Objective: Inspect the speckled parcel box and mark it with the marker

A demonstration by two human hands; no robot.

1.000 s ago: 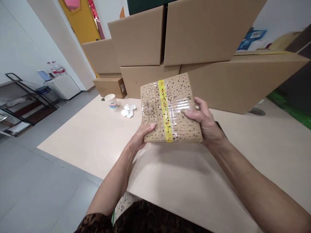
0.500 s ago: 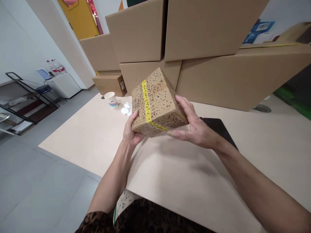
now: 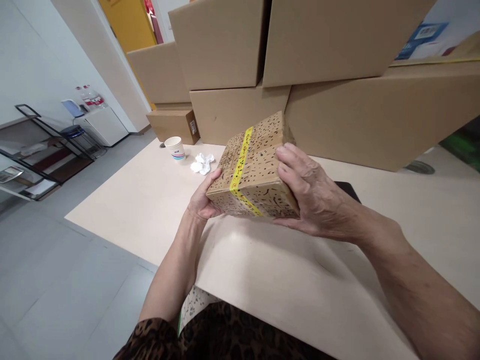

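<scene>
Between my two hands is a brown cardboard box (image 3: pixel 262 155) with dark specks printed on it and a strip of yellow printed tape across its top and near side. It is held tilted above the pale table (image 3: pixel 142 200). My left hand (image 3: pixel 204 200) grips the near left corner, thumb on top and fingers underneath, mostly hidden. My right hand (image 3: pixel 311 192) is wrapped round the right end, its fingers on the upper edge and its thumb low on the near side.
Large plain cartons (image 3: pixel 221 47) are stacked along the table's back. A paper cup (image 3: pixel 175 148) and crumpled white tissue (image 3: pixel 202 163) lie left of the held box. A flat black object (image 3: pixel 348 191) shows partly behind my right wrist. A black-framed rack (image 3: pixel 45 150) stands left on the floor.
The speckled box has turned and tipped, showing more of its near side, and sits slightly further right. My right hand has closed more firmly over its right end. The view has shifted a little.
</scene>
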